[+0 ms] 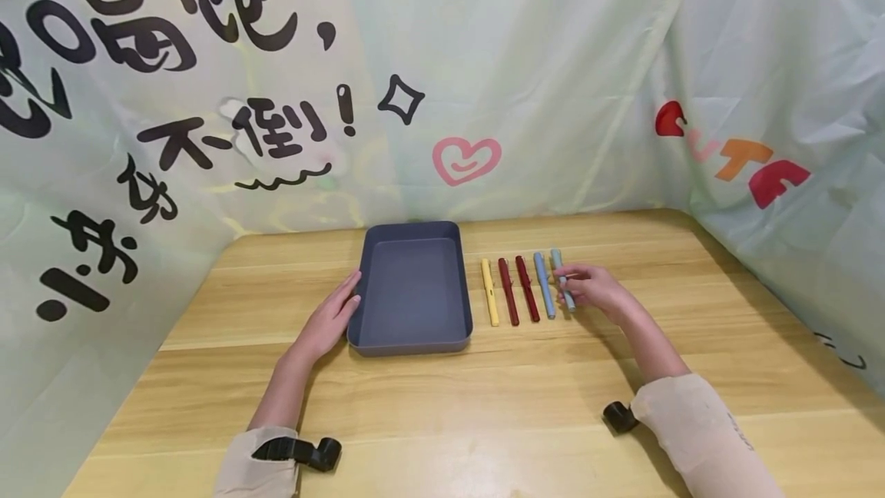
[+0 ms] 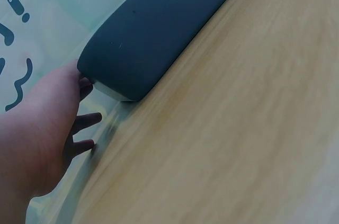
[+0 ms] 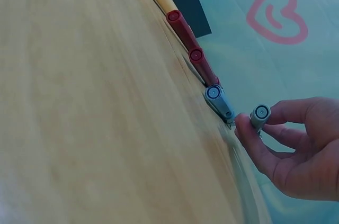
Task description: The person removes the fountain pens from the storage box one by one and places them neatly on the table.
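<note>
My right hand (image 1: 596,287) pinches a pale grey-green pen (image 3: 260,114) between thumb and fingers, at the right end of a row of pens. In the right wrist view that pen stands apart from its neighbour, a blue pen (image 1: 544,285). Left of the blue one lie two dark red pens, a nearer-to-it one (image 1: 528,289) and another (image 1: 508,292), then a yellow pen (image 1: 490,292). My left hand (image 1: 330,321) rests along the left side of a dark blue-grey tray (image 1: 415,347), its fingers fairly straight; the left wrist view shows the thumb at the tray's corner.
The tray lies flat on a wooden table (image 1: 429,421), left of the pens. A printed cloth (image 1: 553,83) hangs behind the table and along its sides. Black wrist cameras sit at both sleeves, the left one (image 1: 325,453) and the right one (image 1: 620,417).
</note>
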Tool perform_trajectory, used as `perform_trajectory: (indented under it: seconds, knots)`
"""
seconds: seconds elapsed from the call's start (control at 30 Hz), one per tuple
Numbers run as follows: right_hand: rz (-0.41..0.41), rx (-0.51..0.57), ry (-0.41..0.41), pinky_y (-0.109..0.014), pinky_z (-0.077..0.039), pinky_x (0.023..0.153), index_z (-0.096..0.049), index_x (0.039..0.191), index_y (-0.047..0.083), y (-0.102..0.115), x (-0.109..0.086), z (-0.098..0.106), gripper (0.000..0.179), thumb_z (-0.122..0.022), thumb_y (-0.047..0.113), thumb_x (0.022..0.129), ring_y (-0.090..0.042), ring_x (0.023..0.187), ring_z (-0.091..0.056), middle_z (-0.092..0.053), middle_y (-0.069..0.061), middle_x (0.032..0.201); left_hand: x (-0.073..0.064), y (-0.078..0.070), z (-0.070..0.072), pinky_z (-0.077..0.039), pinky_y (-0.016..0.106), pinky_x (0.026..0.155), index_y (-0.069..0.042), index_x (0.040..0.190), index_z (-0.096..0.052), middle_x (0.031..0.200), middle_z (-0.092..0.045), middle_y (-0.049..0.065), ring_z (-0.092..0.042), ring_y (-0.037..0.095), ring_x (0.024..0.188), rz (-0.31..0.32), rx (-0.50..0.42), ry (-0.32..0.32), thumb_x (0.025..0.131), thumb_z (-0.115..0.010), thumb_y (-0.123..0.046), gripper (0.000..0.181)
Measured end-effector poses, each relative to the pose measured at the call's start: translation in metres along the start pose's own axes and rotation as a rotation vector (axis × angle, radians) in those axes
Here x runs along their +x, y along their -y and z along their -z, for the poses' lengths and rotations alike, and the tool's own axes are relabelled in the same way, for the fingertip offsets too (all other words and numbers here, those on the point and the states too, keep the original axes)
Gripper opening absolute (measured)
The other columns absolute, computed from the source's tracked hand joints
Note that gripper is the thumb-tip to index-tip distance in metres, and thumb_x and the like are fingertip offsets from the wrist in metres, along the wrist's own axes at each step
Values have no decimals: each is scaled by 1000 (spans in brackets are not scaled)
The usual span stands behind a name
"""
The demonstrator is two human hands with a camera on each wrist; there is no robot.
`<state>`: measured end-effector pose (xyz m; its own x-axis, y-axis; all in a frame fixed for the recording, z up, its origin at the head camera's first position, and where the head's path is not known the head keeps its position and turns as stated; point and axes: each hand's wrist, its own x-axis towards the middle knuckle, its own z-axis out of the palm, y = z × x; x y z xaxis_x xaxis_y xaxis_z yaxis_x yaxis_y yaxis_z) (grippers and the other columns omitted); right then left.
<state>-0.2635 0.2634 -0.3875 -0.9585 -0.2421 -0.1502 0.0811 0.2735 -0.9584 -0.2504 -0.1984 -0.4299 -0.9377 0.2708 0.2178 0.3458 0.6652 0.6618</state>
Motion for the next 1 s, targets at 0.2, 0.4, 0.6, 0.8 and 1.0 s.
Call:
perform_trajectory:
  seconds: [0.2, 0.4, 0.6, 0.8, 1.0]
  knots:
    - [-3, 4, 2, -34, -52, 73, -36, 126, -19, 0, 0, 0, 37, -41, -1, 95, -18, 78, -60, -56, -23, 100, 1, -1, 1, -16, 51, 106, -12, 146, -26, 150, -21, 9, -19, 32, 134, -6, 3, -9, 101, -36, -26, 49]
    - [-9, 22, 3, -32, -52, 71, -35, 126, -19, -4, 2, 0, 37, -43, -2, 94, -17, 76, -61, -58, -20, 97, 0, 0, 0, -16, 51, 106, -11, 146, -26, 149, -22, 10, -19, 32, 134, -9, -4, -12, 101, -37, -25, 49]
    - [-25, -56, -24, -30, -51, 70, -40, 127, -15, -6, 2, 0, 39, -49, 2, 93, -17, 82, -61, -56, -25, 110, -1, 0, 0, -16, 51, 106, -12, 146, -26, 150, -21, 10, -19, 32, 134, -5, 1, -8, 101, -37, -26, 49]
    - [-38, -108, -54, -28, -50, 68, -41, 129, -12, -3, -1, -1, 42, -51, 5, 92, -16, 86, -57, -49, -30, 121, -1, 0, 0, -16, 50, 106, -12, 146, -25, 150, -21, 9, -18, 32, 134, -3, 5, -3, 101, -36, -26, 49]
    - [-38, -63, -92, -26, -50, 64, -39, 127, -14, -1, -2, -1, 42, -53, 3, 91, -15, 81, -61, -59, -25, 106, -1, 2, -1, -17, 50, 106, -11, 146, -26, 149, -21, 10, -19, 31, 134, -12, 2, -10, 101, -37, -25, 49]
